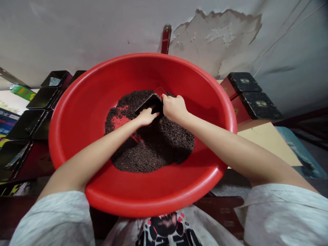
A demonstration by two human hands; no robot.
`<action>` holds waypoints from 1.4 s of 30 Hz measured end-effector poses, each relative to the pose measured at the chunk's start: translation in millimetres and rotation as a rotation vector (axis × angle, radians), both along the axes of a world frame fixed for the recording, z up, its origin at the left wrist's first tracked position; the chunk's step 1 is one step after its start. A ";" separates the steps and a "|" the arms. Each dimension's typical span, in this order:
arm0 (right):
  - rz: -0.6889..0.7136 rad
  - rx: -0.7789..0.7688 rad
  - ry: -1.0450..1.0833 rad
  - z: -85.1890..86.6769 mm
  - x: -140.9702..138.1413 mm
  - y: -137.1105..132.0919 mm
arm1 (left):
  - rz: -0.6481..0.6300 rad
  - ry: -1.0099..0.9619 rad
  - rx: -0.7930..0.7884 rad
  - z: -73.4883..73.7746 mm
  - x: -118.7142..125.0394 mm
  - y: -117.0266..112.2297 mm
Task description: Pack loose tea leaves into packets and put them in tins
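Note:
A big red plastic basin (82,112) sits in front of me, holding a heap of dark loose tea leaves (153,147). My right hand (174,107) is closed round a small red-edged dark tin (152,100), tilted with its open mouth in the leaves. My left hand (146,117) lies at the tin's mouth with its fingers together, touching the leaves and the tin's edge.
Several open black tins (38,112) stand in rows at the left of the basin. Two closed dark boxes with red sides (252,97) lie at the right, beside a tan cardboard sheet (269,140). A peeling grey wall (217,37) rises behind.

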State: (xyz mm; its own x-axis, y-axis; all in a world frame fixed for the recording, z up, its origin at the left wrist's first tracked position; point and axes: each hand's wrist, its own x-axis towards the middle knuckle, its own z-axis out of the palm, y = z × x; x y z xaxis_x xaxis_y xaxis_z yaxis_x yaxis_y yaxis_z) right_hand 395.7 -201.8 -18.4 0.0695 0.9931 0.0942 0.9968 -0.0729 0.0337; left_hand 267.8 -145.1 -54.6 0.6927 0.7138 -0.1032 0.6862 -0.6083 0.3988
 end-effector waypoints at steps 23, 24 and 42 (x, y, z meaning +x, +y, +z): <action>-0.192 -0.297 0.283 -1.6 12.0 3.7 | -0.276 0.231 0.216 3.7 -2.3 4.0; -0.188 -0.299 0.284 -1.6 11.9 3.9 | -0.291 0.246 0.245 2.9 -4.4 5.1; -0.230 -0.369 0.320 2.0 21.7 9.2 | -0.192 0.273 0.467 30.8 5.9 -18.9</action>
